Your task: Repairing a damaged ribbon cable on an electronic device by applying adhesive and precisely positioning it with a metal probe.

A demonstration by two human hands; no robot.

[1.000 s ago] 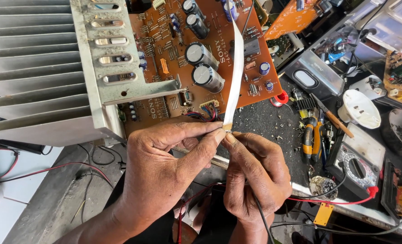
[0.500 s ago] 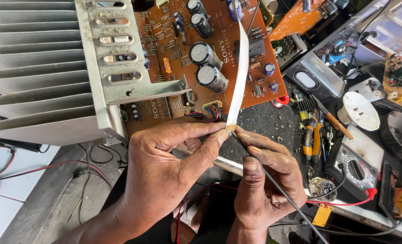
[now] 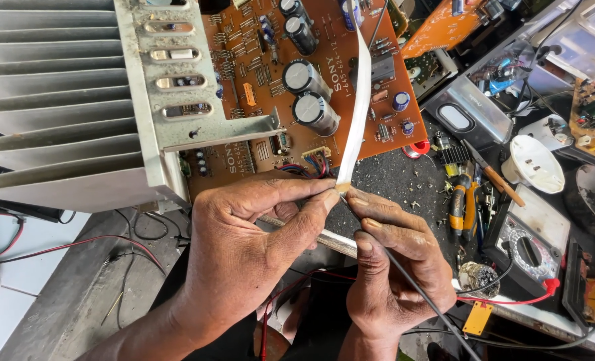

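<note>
The left hand pinches the lower end of a white ribbon cable, which runs up and away over the circuit board. Just beside it, the right hand grips a thin probe, tip at the cable's end.

Heat sink left of circuit board, multimeter far right.

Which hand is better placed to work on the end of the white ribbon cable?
Right. The right hand holds a thin probe at the ribbon cable end, while the left hand pinches that end.
</note>
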